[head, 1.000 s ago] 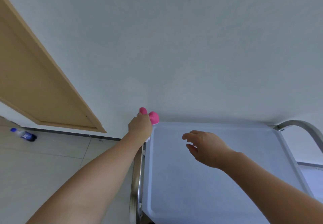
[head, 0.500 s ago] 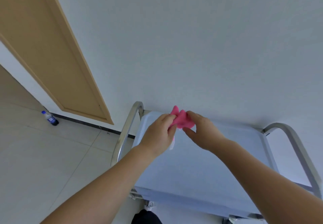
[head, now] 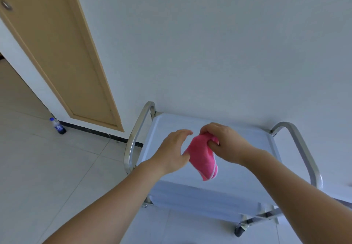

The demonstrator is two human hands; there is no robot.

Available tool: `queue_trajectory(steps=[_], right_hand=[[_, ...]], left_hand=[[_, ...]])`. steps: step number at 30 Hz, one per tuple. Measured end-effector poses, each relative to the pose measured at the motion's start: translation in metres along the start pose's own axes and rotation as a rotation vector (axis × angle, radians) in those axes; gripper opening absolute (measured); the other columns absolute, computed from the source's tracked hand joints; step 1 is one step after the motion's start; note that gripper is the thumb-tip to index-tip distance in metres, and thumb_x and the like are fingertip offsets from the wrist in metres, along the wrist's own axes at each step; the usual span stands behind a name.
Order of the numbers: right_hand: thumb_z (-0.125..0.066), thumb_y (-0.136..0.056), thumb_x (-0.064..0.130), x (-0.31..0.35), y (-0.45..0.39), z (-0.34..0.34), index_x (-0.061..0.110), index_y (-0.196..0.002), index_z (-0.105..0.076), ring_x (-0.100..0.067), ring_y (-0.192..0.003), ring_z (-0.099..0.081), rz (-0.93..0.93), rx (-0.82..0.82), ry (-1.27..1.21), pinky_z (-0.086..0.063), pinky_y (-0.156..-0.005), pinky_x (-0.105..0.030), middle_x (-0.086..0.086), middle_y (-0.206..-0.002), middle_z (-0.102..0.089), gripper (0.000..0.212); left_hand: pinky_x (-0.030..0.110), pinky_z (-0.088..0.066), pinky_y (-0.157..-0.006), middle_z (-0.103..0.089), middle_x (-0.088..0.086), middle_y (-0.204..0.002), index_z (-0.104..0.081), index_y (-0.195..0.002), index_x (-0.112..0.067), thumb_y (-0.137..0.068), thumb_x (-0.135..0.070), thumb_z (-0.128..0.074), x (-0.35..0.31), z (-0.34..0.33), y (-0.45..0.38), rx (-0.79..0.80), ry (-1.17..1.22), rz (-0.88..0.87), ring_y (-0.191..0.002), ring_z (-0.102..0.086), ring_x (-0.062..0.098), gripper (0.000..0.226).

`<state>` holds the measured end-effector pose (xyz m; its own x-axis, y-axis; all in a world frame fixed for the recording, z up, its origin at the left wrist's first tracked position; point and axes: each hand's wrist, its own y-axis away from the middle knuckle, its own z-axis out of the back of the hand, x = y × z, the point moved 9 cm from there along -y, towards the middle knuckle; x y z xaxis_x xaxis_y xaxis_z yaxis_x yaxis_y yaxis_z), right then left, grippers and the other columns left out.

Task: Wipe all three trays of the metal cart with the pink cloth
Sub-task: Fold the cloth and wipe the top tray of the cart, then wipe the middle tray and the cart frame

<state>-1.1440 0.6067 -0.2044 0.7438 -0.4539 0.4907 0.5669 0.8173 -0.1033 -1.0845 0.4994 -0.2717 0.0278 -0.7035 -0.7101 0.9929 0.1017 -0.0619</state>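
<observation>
could drop pink cloth (head: pixel 202 159) above top tray (head: pixel 238 169): right hand (head: pixel 224 144) pinching one end, left hand (head: pixel 174 151) open-fingered, merely touching.

Fuzzy pink cloth (head: pixel 202 160), shiny metal cart (head: pixel 301 148)

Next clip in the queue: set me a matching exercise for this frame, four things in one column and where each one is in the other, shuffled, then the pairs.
Things
1. pink cloth
2. plastic bottle
3. wooden door
4. cart handle

Places
A. standing on the floor against the wall's baseboard
B. curved metal bar at the left end of the top tray
C. held above the top tray between the two hands
D. set in the wall at upper left

Pairs: 1-C, 2-A, 3-D, 4-B. The right hand grips the cloth's top; the left hand touches its lower edge with its thumb.
</observation>
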Motion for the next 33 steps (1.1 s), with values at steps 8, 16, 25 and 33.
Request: queue_trajectory(steps=[8, 16, 25, 33], right_hand=[[-0.054, -0.079, 0.006, 0.016, 0.058, -0.026, 0.019, -0.114, -0.058, -0.019, -0.087, -0.057, -0.134, 0.024, 0.155, -0.043, -0.075, -0.029, 0.002, -0.103, -0.060, 0.037], [-0.059, -0.076, 0.007, -0.004, 0.133, -0.075, 0.012, -0.093, -0.067, -0.018, -0.076, -0.056, -0.312, 0.198, 0.188, -0.046, -0.070, -0.026, 0.000, -0.084, -0.061, 0.019], [-0.059, -0.072, 0.010, -0.063, 0.177, -0.106, 0.017, -0.080, -0.065, -0.013, -0.072, -0.053, -0.243, 0.332, 0.143, -0.042, -0.064, -0.023, 0.009, -0.074, -0.053, 0.013], [-0.056, -0.078, 0.010, -0.140, 0.231, -0.185, 0.018, -0.081, -0.060, -0.015, -0.072, -0.053, -0.185, 0.540, -0.020, -0.045, -0.066, -0.031, 0.006, -0.079, -0.054, 0.009]], left_hand=[[0.036, -0.050, -0.083, -0.062, -0.001, -0.095, -0.061, -0.096, -0.017, -0.087, -0.017, -0.054, 0.018, -0.015, 0.059, 0.116, 0.061, 0.052, -0.089, -0.059, 0.016, 0.011], [0.021, -0.043, -0.077, -0.053, -0.004, -0.092, -0.063, -0.098, -0.013, -0.087, -0.009, -0.060, 0.034, -0.057, 0.118, 0.158, 0.011, 0.043, -0.084, -0.055, 0.014, 0.013], [0.024, -0.039, -0.073, -0.056, 0.000, -0.094, -0.061, -0.095, -0.014, -0.091, -0.016, -0.054, 0.038, -0.126, 0.141, 0.223, -0.121, 0.206, -0.083, -0.051, 0.015, 0.009], [0.032, -0.047, -0.076, -0.054, -0.005, -0.090, -0.061, -0.092, -0.017, -0.090, -0.010, -0.046, 0.060, -0.223, 0.164, 0.169, -0.099, 0.415, -0.081, -0.054, 0.015, 0.016]])
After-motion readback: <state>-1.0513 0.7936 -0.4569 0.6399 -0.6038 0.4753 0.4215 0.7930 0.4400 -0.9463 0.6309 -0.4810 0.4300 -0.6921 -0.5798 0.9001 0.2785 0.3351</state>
